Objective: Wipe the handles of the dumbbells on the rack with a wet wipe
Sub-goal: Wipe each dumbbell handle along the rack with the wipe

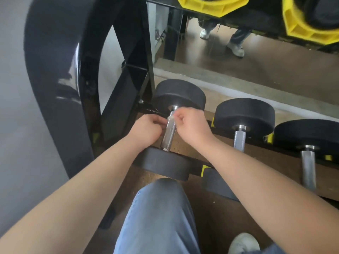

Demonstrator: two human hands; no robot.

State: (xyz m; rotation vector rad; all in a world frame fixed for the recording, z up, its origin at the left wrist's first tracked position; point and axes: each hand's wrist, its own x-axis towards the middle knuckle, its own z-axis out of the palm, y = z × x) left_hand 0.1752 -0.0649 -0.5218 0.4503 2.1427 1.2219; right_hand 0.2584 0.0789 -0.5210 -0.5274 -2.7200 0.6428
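We've got the small white wet wipe looped round the far end of the knurled chrome handle on the leftmost black round-headed dumbbell. It's lying on the bottom shelf of the black steel rack.

The right grip is curled and pinching one end of the wipe right at the handle. The left grip is curled in tight on the other side and looks to be pinching the other end, though its fingertips are mostly hidden.

Our take on doing this bit well: keep the wipe taut, saw it back and forth shoeshine-style, and walk it down toward the near head. That way the knurling gets covered all the way round, underside too. Go steady so the wipe doesn't snag or tear on the knurling. The next black dumbbell to the right would follow.
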